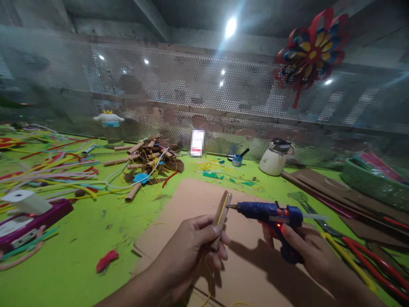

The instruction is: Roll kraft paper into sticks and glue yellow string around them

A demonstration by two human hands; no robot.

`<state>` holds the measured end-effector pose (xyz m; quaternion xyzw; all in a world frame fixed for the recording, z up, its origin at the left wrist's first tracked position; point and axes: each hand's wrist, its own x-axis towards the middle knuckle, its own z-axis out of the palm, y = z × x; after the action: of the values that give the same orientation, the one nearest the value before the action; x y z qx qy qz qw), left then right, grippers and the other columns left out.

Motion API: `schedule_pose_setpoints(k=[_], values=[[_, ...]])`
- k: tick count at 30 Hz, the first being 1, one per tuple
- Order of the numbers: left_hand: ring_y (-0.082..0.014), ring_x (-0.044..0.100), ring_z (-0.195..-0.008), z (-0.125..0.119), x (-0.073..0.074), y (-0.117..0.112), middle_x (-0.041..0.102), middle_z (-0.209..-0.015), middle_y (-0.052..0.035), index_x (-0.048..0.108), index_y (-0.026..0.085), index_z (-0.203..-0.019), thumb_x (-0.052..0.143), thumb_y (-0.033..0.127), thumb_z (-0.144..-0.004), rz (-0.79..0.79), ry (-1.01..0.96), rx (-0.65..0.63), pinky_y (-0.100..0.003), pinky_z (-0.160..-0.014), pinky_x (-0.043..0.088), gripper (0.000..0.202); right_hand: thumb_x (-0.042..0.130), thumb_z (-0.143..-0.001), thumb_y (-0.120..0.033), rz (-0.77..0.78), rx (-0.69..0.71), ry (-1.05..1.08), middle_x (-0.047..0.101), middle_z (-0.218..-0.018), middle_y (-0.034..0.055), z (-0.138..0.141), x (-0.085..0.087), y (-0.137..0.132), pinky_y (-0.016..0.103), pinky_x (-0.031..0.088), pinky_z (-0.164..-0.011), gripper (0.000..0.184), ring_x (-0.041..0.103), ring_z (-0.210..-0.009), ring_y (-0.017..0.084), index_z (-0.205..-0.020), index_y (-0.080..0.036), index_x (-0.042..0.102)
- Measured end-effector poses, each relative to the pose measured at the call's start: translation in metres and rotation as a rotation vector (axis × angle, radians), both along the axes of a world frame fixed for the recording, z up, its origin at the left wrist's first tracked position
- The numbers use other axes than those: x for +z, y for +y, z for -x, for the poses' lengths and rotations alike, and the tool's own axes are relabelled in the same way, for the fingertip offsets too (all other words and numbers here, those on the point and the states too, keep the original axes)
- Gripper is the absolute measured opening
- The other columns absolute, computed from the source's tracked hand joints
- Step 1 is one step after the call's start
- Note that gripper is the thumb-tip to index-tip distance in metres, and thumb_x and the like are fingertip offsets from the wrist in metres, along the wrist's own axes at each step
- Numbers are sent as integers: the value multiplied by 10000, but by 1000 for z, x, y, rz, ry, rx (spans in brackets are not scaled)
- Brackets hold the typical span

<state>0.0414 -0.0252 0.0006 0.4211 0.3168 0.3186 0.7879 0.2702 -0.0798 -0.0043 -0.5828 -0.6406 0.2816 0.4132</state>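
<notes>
My left hand grips a narrow folded strip of brown cardboard, tilted upward, with a yellow string along it. Yellow string also hangs below the fingers. My right hand is wrapped round the handle of a blue hot glue gun, its red light lit. The nozzle points left and meets the edge of the strip near its upper end; whether it touches cannot be made out. A clear glue stick sticks out of the gun's back. Both hands are above a large brown cardboard sheet.
On the green table are a pile of cardboard rolls, a purple power strip, many coloured pipe cleaners, and a red string bundle. To the right are red-handled scissors, a white kettle and a green basket.
</notes>
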Motion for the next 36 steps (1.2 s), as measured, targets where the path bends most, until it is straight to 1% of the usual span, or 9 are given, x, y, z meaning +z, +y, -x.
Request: schedule_pose_setpoints(k=[6, 11, 15, 17, 22, 25, 30, 32, 36], values=[[-65, 503, -480, -1, 1, -1, 578, -675, -55, 579, 89, -743, 587, 267, -760, 0, 13, -5, -159, -427, 405, 179, 388, -821, -560, -45, -12, 50, 578, -695, 83, -6, -1, 6, 298, 412, -619, 498, 506, -690, 205, -612, -157, 592], [-63, 497, -473, -1, 0, -1, 575, -657, -58, 580, 83, -742, 579, 277, -765, -10, 29, -22, -157, -427, 397, 195, 382, -834, -538, -28, 22, 23, 599, -756, 94, -14, -2, 9, 302, 419, -623, 482, 527, -707, 207, -648, -150, 600], [-68, 509, -491, 0, -1, -1, 581, -695, -71, 572, 81, -769, 573, 273, -770, -8, 15, -6, -156, -428, 399, 193, 379, -836, -538, -31, 41, 47, 581, -683, 83, -9, 0, 6, 314, 428, -656, 496, 531, -714, 214, -637, -151, 615], [-68, 512, -487, 0, -2, 0, 578, -679, -71, 573, 76, -770, 558, 280, -782, -14, 11, -19, -153, -427, 395, 205, 381, -834, -541, -13, 59, 55, 569, -649, 77, -6, 0, 4, 316, 427, -667, 494, 528, -718, 216, -639, -153, 618], [-66, 511, -479, 0, 1, 0, 586, -682, -62, 570, 90, -771, 587, 242, -753, 15, 18, 12, -152, -424, 399, 154, 391, -824, -549, 43, 121, 38, 570, -667, 73, -7, 0, 2, 301, 418, -635, 483, 512, -679, 196, -630, -159, 601], [-59, 490, -449, -1, 3, 0, 577, -635, -50, 569, 91, -746, 598, 246, -747, 26, 29, 3, -149, -409, 388, 157, 389, -826, -547, 44, 111, 119, 575, -672, 83, -9, 1, 4, 324, 427, -666, 480, 515, -679, 202, -644, -155, 599], [-58, 483, -442, -1, 2, -1, 572, -632, -52, 569, 87, -735, 574, 247, -763, -2, 18, -27, -151, -405, 383, 162, 438, -832, -491, 18, 86, 362, 597, -771, 101, -11, -5, 12, 329, 449, -666, 396, 535, -692, 197, -855, -138, 615], [-59, 487, -453, -1, 1, -1, 572, -642, -57, 572, 82, -739, 565, 238, -766, -6, 10, -31, -151, -409, 385, 158, 450, -838, -462, 10, 100, 390, 605, -785, 100, -12, -9, 14, 326, 450, -663, 371, 542, -689, 191, -880, -135, 619], [-60, 503, -487, 0, 1, 0, 588, -718, -73, 575, 81, -767, 573, 221, -758, 16, -9, -18, -150, -413, 391, 140, 441, -843, -464, 26, 118, 361, 613, -743, 98, -13, -13, 13, 329, 445, -648, 387, 550, -673, 194, -831, -128, 633]])
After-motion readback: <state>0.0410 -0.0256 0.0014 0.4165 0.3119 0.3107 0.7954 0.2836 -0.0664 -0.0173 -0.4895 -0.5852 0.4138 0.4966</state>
